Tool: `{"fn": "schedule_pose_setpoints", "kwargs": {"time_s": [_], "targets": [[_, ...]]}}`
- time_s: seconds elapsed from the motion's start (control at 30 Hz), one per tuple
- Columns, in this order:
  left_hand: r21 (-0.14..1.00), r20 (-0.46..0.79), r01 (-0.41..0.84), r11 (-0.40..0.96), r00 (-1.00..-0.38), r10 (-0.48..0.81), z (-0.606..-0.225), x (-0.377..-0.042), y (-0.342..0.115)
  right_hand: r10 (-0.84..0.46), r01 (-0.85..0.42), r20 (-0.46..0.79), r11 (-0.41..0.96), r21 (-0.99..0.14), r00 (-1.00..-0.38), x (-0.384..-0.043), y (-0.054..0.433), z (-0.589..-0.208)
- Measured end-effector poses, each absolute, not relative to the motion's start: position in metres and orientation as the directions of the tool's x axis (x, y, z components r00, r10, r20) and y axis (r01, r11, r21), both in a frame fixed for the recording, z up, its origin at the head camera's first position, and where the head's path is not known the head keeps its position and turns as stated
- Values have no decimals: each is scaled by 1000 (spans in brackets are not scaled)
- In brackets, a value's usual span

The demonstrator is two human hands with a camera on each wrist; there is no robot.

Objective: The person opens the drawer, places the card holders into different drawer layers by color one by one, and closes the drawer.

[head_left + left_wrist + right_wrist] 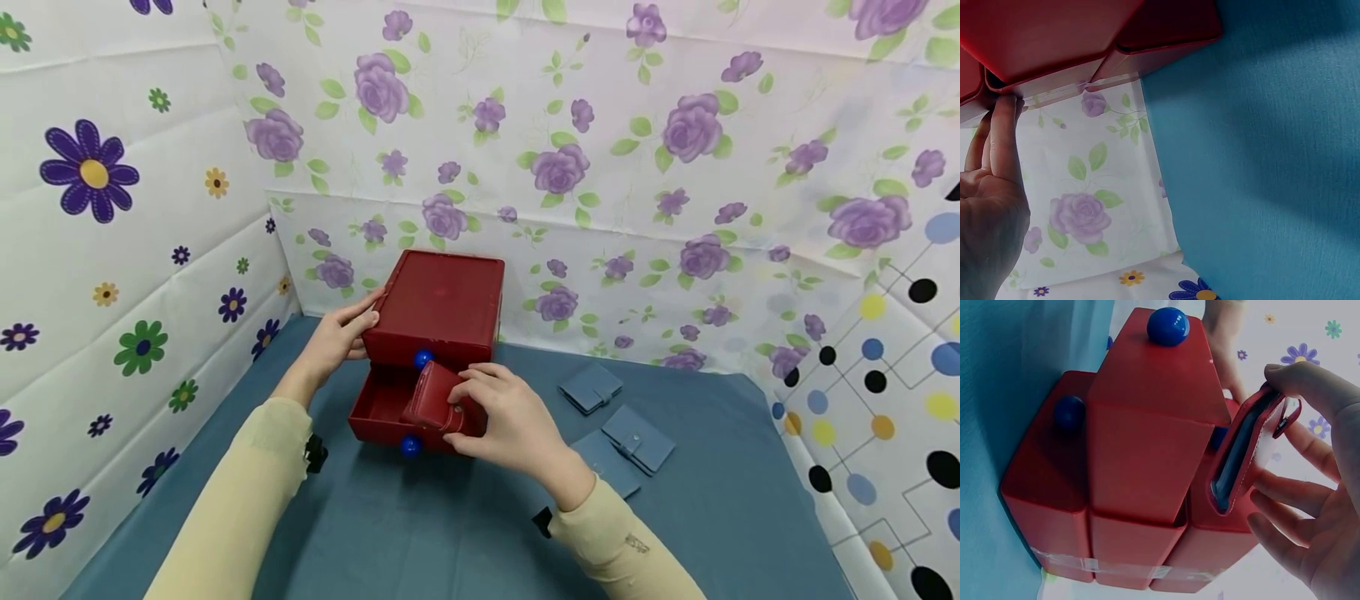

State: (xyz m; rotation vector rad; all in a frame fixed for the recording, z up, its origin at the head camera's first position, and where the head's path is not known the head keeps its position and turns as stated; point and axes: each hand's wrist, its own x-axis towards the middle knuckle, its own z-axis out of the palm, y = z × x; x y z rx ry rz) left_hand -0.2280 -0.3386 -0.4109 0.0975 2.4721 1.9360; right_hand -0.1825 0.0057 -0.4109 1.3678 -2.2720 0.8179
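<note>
My right hand point(513, 417) pinches a small red wallet point(433, 397) between thumb and fingers, over the pulled-out drawer point(373, 404) of a red drawer unit point(442, 300). In the right wrist view the wallet point(1244, 453) is tilted on edge, showing a dark inner lining and a short snap strap. Blue round knobs point(410, 446) mark the drawer fronts. My left hand point(336, 340) rests against the unit's left side near its upper front corner. Its fingers point(1004, 140) stretch fairly straight along that side in the left wrist view.
Right of the unit, several blue-grey wallets point(637, 439) lie on the blue cloth point(720, 517), two of them overlapping; another wallet point(590, 388) sits farther back. A purple-rose sheet point(585, 275) hangs right behind the unit, with patterned sheets at both sides.
</note>
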Motion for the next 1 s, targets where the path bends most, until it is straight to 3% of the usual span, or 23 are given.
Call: {"fn": "schedule_pose_setpoints", "kwargs": {"time_s": [0.67,1.0], "targets": [[970,57,68,234,-997,54,-414,-228,-341,-727,-912,566,390,-126,-389,-181,-34,-409],[967,60,72,243,-997,57,-414,-229,-341,-740,-904,543,419,-90,-397,-183,-50,-416]]}}
